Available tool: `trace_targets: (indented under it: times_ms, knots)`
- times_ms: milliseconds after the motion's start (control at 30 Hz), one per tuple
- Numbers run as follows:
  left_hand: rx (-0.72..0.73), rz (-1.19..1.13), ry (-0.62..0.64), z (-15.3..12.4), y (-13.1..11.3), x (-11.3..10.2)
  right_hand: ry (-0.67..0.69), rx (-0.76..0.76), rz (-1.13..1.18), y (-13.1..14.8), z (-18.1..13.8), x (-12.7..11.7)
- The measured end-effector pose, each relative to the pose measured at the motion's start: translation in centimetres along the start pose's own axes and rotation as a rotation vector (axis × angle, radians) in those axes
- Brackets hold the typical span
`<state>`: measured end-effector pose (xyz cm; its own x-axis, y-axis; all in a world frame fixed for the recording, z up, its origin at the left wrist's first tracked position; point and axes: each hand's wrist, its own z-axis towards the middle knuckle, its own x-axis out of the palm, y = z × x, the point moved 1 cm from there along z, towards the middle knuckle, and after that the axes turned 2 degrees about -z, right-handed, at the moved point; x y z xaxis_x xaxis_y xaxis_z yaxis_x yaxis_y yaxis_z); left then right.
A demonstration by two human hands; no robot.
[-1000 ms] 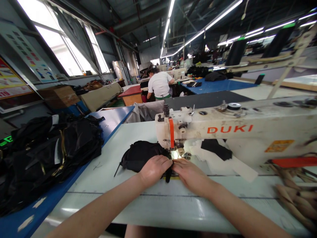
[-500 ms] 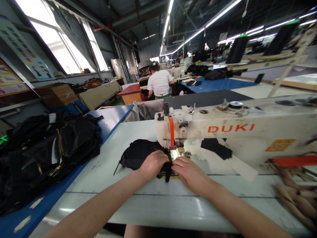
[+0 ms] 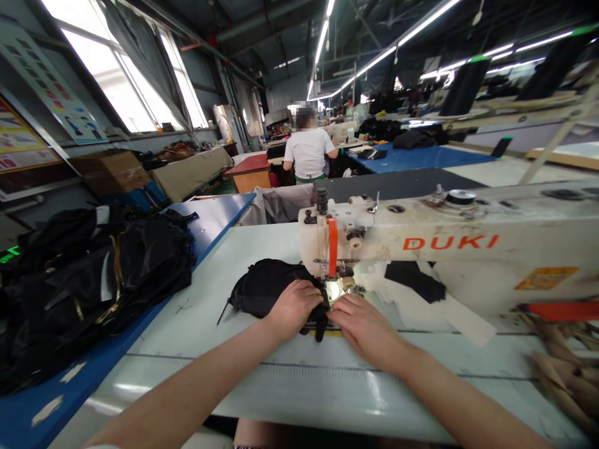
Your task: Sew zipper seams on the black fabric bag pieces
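Note:
A black fabric piece (image 3: 262,287), bunched and pouch-like, lies on the pale table at the needle of the white sewing machine (image 3: 449,237). My left hand (image 3: 297,305) is closed over its right part, fingers curled onto the cloth. From the other side, my right hand (image 3: 360,321) pinches the fabric's edge just in front of the presser foot, fingertips close to the left hand. A short black strap end (image 3: 321,329) hangs toward me between the hands. The stitching point is partly hidden by my fingers and the cloth.
A pile of black garments or bags with gold zippers (image 3: 112,280) lies on a blue table at left. White sheets (image 3: 463,318) and a black scrap (image 3: 414,280) lie under the machine arm. Tan strips (image 3: 561,386) hang at right. A person in a white shirt (image 3: 307,153) sits ahead.
The whole view has shifted slightly, so the machine appears a little further right. Both hands keep their hold on the black fabric, with little visible movement relative to the needle.

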<state>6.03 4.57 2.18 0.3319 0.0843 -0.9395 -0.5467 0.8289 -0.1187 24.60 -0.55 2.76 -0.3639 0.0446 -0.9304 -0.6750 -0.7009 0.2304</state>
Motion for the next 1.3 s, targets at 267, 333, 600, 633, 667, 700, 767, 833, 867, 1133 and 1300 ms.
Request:
trace_targets:
  times_ms: [267,333,600,633,667,700,767,833,867,1133,1300]
  knots:
    - [-0.009,-0.026,-0.035,-0.2,0.1,0.3,0.011,0.005,0.014,0.0,0.0,0.0]
    - [-0.004,-0.008,-0.051,-0.3,0.1,0.4,0.015,0.011,0.016,0.0,0.0,-0.1]
    - [0.039,0.078,-0.025,-0.3,-0.1,0.2,-0.001,0.018,0.025,0.0,0.0,0.0]
    - [0.046,0.084,-0.014,-0.3,-0.1,0.1,-0.006,0.02,0.034,0.0,0.0,0.0]
    - [0.052,0.092,0.0,-0.3,-0.1,0.0,-0.014,0.022,0.047,-0.1,0.0,0.0]
    - [0.057,0.101,0.015,-0.2,-0.2,-0.1,-0.023,0.023,0.062,-0.2,-0.1,0.1]
    - [0.062,0.12,0.042,-0.2,-0.2,-0.3,-0.052,0.03,0.097,-0.4,-0.1,0.2]
    - [0.066,0.132,0.058,-0.1,-0.3,-0.5,-0.106,0.06,0.111,-0.7,0.0,0.3]
    - [0.069,0.135,0.062,-0.1,-0.3,-0.6,-0.134,0.083,0.102,-0.8,0.1,0.3]
    - [0.052,0.076,0.075,-0.6,-0.3,-0.6,-0.078,0.129,-0.122,-0.5,1.3,0.7]
    - [-0.021,-0.016,0.036,-1.4,-0.3,-0.1,-0.082,0.121,-0.146,-0.4,1.3,0.7]
